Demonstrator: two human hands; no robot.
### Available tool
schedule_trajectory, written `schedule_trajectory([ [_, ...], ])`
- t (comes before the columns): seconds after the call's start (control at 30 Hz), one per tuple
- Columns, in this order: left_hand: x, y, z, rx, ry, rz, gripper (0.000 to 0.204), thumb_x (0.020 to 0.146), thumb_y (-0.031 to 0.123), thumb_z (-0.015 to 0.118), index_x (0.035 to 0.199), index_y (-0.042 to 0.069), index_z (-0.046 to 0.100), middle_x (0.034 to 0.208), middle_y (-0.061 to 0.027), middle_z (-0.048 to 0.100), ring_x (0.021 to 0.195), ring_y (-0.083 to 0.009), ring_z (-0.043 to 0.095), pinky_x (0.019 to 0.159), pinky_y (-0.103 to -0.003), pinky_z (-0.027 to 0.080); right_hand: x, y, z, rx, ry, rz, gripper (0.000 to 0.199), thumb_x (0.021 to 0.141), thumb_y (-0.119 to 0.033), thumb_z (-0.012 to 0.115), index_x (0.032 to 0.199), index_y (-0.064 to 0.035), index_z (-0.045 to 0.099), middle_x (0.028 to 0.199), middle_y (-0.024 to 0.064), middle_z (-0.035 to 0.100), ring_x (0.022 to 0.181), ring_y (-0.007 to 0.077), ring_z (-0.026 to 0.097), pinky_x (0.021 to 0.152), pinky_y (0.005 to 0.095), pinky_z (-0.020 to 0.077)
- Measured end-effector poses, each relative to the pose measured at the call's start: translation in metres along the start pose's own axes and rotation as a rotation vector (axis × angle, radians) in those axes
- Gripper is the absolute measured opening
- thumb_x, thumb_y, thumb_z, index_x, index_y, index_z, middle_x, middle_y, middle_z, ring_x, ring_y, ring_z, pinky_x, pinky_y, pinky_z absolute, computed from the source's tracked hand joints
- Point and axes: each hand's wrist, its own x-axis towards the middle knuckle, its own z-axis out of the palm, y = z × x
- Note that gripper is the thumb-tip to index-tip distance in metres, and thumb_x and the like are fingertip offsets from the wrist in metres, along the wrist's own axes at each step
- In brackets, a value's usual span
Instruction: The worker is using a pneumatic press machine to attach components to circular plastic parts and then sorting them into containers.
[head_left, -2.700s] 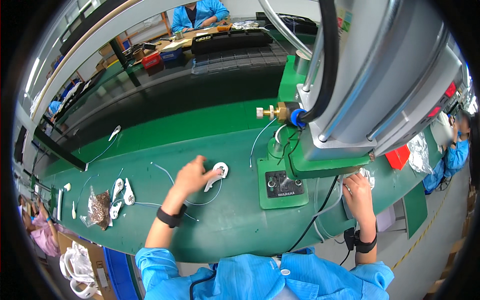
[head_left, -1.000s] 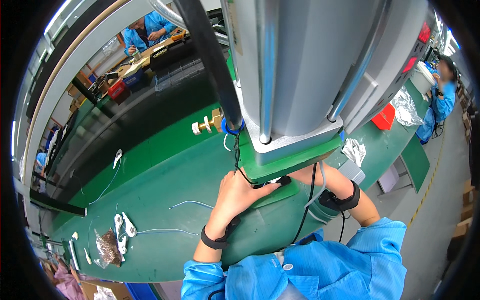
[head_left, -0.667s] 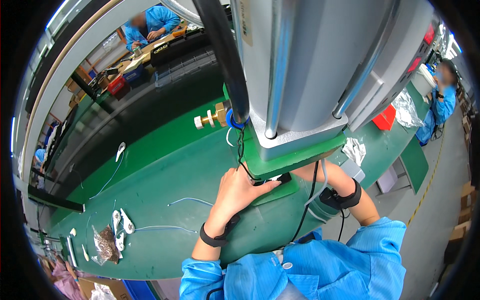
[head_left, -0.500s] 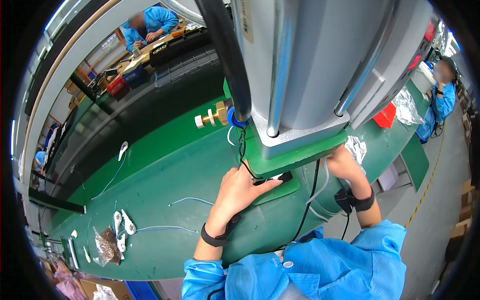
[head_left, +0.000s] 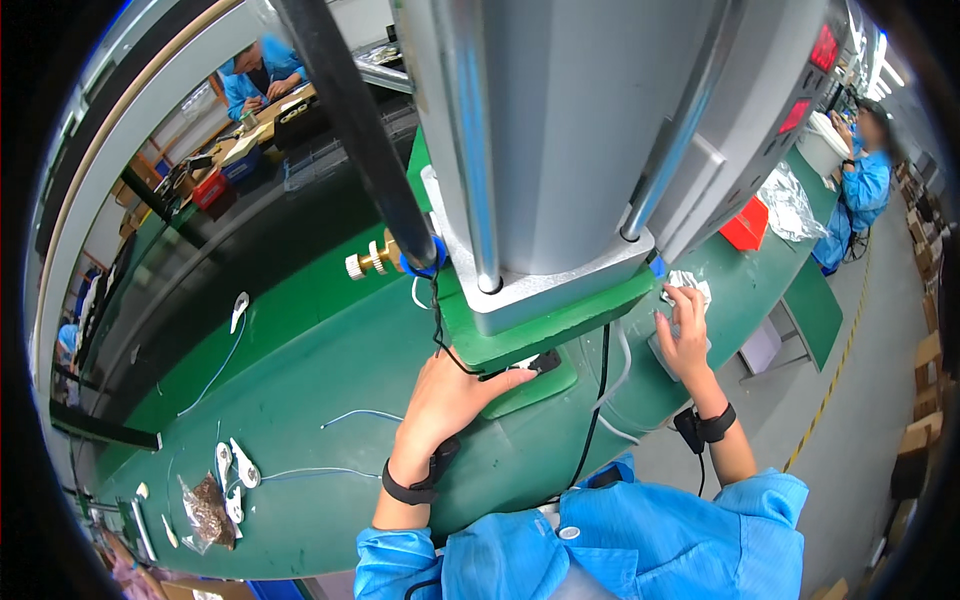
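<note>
My left hand (head_left: 440, 398) reaches under the green plate (head_left: 550, 322) of a grey press (head_left: 560, 150). Its thumb stretches along a small white piece (head_left: 522, 366) beside a black block (head_left: 545, 362) on the green lower base (head_left: 535, 393). Most of its other fingers are hidden by the press, and what they grip does not show. To the right of the press my right hand (head_left: 683, 342) is raised with fingers apart and nothing in them. A pale box-like thing (head_left: 664, 352) lies partly behind that hand, and crumpled white material (head_left: 690, 283) sits just beyond its fingertips.
White teardrop-shaped parts with thin wires (head_left: 243, 465) and a bag of small brown pieces (head_left: 208, 512) lie on the green table (head_left: 330, 500) at left. Cables (head_left: 592, 430) hang beside the press. A red bin (head_left: 745, 225) stands at right. Co-workers sit far left and far right.
My right hand has come out from beside the press plate, moving right with its fingers now in sight. My left hand stays under the plate. The whole view has shifted slightly.
</note>
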Motion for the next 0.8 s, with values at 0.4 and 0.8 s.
schedule_trajectory([
  [0.4, -0.019, 0.007, -0.025, 0.078, -0.066, -0.108, 0.023, 0.087, 0.016, 0.046, 0.099, -0.003, 0.053, 0.076, -0.0233, 0.056, 0.069, -0.0401, 0.053, 0.064, -0.04, 0.042, 0.1, -0.034, 0.01, -0.115, -0.363, -0.242, 0.025, 0.073, -0.01, 0.061, 0.097, -0.0056, 0.058, 0.094, 0.013, 0.055, 0.086, 0.0318, 0.053, 0.074, 0.0391, 0.043],
  [0.8, 0.002, -0.021, -0.025, -0.575, -0.05, -0.184, 0.026, 0.093, 0.02, 0.042, 0.1, 0.0, 0.057, 0.064, 0.0063, 0.039, 0.058, -0.0036, 0.036, 0.053, -0.02, 0.035, 0.1, 0.065, 0.141, -0.166, 0.039, -0.516, 0.034, 0.07, -0.007, 0.051, 0.101, 0.0053, 0.054, 0.097, 0.0281, 0.056, 0.09, 0.0451, 0.052, 0.079, 0.0493, 0.0414],
])
